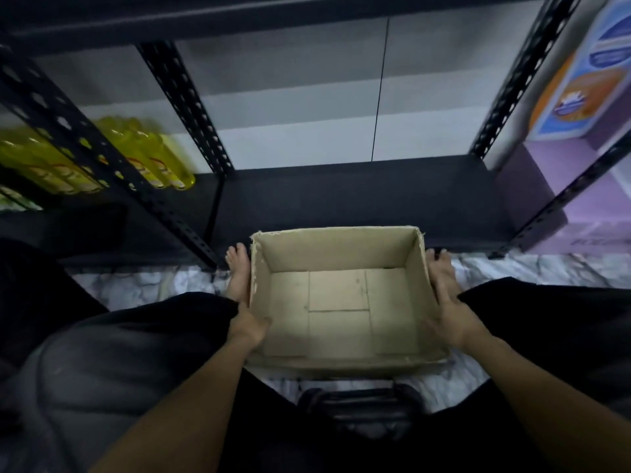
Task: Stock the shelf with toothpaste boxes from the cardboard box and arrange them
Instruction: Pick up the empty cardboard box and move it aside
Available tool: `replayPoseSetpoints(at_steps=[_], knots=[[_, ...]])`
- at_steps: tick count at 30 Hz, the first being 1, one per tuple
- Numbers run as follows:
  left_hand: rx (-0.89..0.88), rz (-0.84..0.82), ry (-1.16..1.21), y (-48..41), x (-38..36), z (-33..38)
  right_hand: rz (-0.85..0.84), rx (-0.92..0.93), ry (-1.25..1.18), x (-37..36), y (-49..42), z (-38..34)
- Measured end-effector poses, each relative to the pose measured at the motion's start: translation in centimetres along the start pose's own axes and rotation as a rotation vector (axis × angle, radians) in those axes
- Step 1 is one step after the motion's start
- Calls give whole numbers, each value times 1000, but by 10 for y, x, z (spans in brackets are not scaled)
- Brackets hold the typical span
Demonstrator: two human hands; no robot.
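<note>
An open brown cardboard box (341,254) sits on the floor between my bare feet, right in front of the shelf. Its inside is empty; only the taped bottom flaps show. My left hand (247,324) grips the box's left wall near the close corner, thumb over the rim. My right hand (450,324) presses flat against the right wall. The black metal shelf (358,196) stands just beyond the box, and its bottom board is bare. No toothpaste boxes are visible anywhere.
Perforated black uprights (186,107) frame the shelf bay. Yellow bottles (150,155) lie on the neighbouring shelf at the left. A purple unit with a colourful poster (580,80) stands at the right. The floor is marbled white, and a dark stool (362,404) sits below me.
</note>
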State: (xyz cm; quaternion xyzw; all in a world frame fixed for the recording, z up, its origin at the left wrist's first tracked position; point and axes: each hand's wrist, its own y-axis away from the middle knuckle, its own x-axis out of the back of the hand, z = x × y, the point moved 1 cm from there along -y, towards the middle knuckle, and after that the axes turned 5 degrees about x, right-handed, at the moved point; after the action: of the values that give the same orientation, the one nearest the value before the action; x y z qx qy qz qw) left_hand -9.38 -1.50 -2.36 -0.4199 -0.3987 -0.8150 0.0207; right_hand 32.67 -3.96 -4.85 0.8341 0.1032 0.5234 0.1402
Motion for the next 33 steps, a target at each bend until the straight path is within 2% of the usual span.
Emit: replayPoseSetpoints(at_steps=[3,4,6,8,10,11,14,19,24,27,33], knots=[[-57,50,-62,-3,0,-7,-162,-85,-62,-1,4,3],[-81,96,-97,-1,1,-8,-148,-67,-39,1,6,2],[-143,170,-144,7,8,-4,-23,27,-21,14,8,-7],[-296,209,-125,18,17,7,99,57,-83,34,9,-12],[-503,289,-128,26,31,21,128,-11,9,59,12,-18],[-536,321,-168,26,39,29,157,-36,45,73,13,-20],[-476,323,-230,25,65,56,300,-65,-27,113,22,-21],[-569,384,-152,66,105,121,486,-64,-127,184,54,-17],[-742,347,-139,114,117,196,630,-86,-228,260,98,-1],[-811,253,-38,136,114,233,672,-122,-211,306,138,5],[-1005,132,-23,203,76,303,792,-248,-163,359,235,34]])
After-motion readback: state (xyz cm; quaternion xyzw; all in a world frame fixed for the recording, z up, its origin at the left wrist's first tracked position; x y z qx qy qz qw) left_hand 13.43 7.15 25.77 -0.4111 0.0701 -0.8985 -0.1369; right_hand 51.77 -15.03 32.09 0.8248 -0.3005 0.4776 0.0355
